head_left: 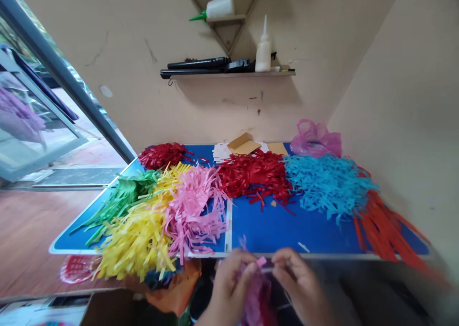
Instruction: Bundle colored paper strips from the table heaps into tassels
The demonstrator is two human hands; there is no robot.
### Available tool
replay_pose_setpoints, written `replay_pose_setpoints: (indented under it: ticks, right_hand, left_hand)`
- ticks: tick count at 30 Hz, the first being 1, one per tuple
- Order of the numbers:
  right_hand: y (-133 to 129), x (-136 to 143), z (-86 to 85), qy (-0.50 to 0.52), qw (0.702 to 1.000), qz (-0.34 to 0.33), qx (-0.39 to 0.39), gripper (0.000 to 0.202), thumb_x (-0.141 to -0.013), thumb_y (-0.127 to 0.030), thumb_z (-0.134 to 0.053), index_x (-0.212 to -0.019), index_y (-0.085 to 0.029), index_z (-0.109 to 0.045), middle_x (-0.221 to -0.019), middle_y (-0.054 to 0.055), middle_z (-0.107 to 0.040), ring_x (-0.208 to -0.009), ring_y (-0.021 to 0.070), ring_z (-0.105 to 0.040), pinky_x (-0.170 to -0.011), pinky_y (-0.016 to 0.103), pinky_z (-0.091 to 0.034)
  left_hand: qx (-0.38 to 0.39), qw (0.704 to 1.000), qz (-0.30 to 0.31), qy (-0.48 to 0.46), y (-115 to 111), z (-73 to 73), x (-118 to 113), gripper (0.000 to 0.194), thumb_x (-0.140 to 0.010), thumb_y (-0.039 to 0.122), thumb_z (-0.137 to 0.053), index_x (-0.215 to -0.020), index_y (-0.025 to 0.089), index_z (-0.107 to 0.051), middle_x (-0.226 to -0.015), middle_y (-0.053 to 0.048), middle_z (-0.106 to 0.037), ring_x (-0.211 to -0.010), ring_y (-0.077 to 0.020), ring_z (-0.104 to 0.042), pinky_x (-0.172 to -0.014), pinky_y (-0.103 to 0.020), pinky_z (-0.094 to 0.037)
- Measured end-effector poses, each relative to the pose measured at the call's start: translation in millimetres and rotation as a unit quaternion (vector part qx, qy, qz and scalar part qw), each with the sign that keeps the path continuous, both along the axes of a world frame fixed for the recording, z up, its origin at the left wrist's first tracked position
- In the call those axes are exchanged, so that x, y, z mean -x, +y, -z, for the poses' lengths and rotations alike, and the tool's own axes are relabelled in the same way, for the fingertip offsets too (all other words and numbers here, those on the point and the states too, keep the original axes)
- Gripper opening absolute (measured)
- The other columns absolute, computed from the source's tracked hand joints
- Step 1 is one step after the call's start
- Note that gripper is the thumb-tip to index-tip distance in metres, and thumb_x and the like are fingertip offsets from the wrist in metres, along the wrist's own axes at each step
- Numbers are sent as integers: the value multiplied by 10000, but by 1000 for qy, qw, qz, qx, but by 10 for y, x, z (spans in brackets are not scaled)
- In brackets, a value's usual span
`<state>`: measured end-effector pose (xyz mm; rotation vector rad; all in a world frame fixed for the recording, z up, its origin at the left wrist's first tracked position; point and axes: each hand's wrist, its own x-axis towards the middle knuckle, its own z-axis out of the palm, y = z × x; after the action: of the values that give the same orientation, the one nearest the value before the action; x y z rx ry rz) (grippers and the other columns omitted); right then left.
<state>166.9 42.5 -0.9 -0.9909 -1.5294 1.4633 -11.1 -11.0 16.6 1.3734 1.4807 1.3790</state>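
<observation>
At the table's front edge my left hand (pixel 229 287) is closed on a bunch of pink-purple paper streamers (pixel 256 297), which hangs down below it. A small pink end sticks out past the thumb toward the right. My right hand (pixel 297 283) is beside it, with thumb and finger pinched together. A thin pale line runs between the two hands, too blurred to name. What the right fingertips grip is too small to make out. Nearest to the hands on the blue table (pixel 265 230) are the pink fringed streamers (pixel 197 201) and the red streamers (pixel 254 173).
Yellow streamers (pixel 139 235) overhang the table's front edge; green ones (pixel 125 197) lie behind. Blue (pixel 330 182) and orange-red streamers (pixel 387 225) lie at right. Brown card (pixel 244 144) and a pink plastic bag (pixel 315 139) lie at the back. A wall shelf (pixel 233 74) holds a bottle (pixel 263 53).
</observation>
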Motion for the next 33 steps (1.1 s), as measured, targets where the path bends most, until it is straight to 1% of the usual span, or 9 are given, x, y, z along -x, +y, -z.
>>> replay_pose_setpoints:
  ticks: [4, 9, 13, 17, 21, 26, 28, 30, 33]
  right_hand:
    - [-41, 184, -34, 49, 996, -34, 69, 324, -796, -500, -705, -844, -191, -619, -659, -11, -593, -612, 146, -553, -591, 239, -444]
    - [-10, 209, -77, 48, 998, -11, 51, 297, -825, -469, -675, -737, -186, -654, -644, 0, -640, -613, 153, -581, -606, 245, -459]
    - [3, 176, -77, -22, 1000, 11, -9, 281, -861, -413, -639, -707, -182, -680, -669, 13, -660, -650, 164, -599, -652, 252, -473]
    - [2, 157, -52, -69, 994, 33, -83, 226, -872, -327, -607, -719, -197, -708, -712, 24, -700, -711, 181, -631, -712, 260, -494]
    - [-35, 141, -40, -76, 982, 51, -163, 148, -861, -245, -602, -774, -219, -718, -752, 16, -719, -730, 175, -656, -709, 244, -507]
    - [-103, 135, -24, -78, 972, 54, -217, 138, -861, -204, -605, -771, -228, -708, -737, 6, -711, -717, 162, -660, -699, 231, -498]
    - [-94, 113, -8, -76, 976, 47, -196, 150, -860, -231, -616, -740, -223, -707, -725, 12, -704, -703, 168, -653, -687, 240, -499]
    - [-51, 67, 17, -64, 989, 39, -126, 156, -866, -292, -631, -759, -214, -713, -714, 20, -698, -677, 172, -645, -660, 248, -504]
    - [37, -18, 67, -8, 999, 50, 2, 235, -873, -405, -643, -965, -198, -704, -719, 24, -694, -666, 175, -649, -638, 256, -513]
  left_hand:
    - [86, 982, 5, -166, -68, 176, -274, 265, -855, 440, -620, -783, 191, -677, -727, -14, -667, -703, -162, -600, -673, -238, -453]
    - [110, 972, 7, -209, 14, 159, -223, 303, -839, 460, -639, -728, 179, -664, -684, -1, -636, -681, -144, -575, -669, -224, -447]
    - [100, 981, 3, -168, 13, 207, -233, 273, -847, 452, -631, -776, 194, -682, -703, -9, -660, -688, -157, -602, -673, -234, -468]
    - [39, 997, -39, -59, -33, 306, -222, 178, -845, 394, -647, -878, 231, -710, -790, -25, -711, -761, -185, -646, -715, -256, -489]
    - [-22, 999, -39, 27, -53, 341, -170, 166, -866, 363, -618, -789, 249, -709, -788, -16, -733, -781, -196, -670, -924, -360, -459]
    - [-11, 997, -14, 69, -47, 356, -158, 104, -833, 335, -658, -765, 256, -664, -773, 15, -725, -763, -195, -672, -1072, -484, -329]
    - [-3, 998, -2, 67, -47, 348, -160, 101, -833, 325, -653, -766, 249, -653, -758, 18, -711, -756, -186, -666, -1092, -479, -309]
    - [17, 999, 2, 30, -49, 321, -155, 134, -854, 349, -625, -788, 238, -665, -762, 4, -693, -753, -181, -652, -1043, -427, -373]
    - [89, 987, 24, -131, -47, 282, -151, 200, -855, 401, -633, -874, 221, -718, -843, -31, -696, -822, -189, -638, -861, -316, -469]
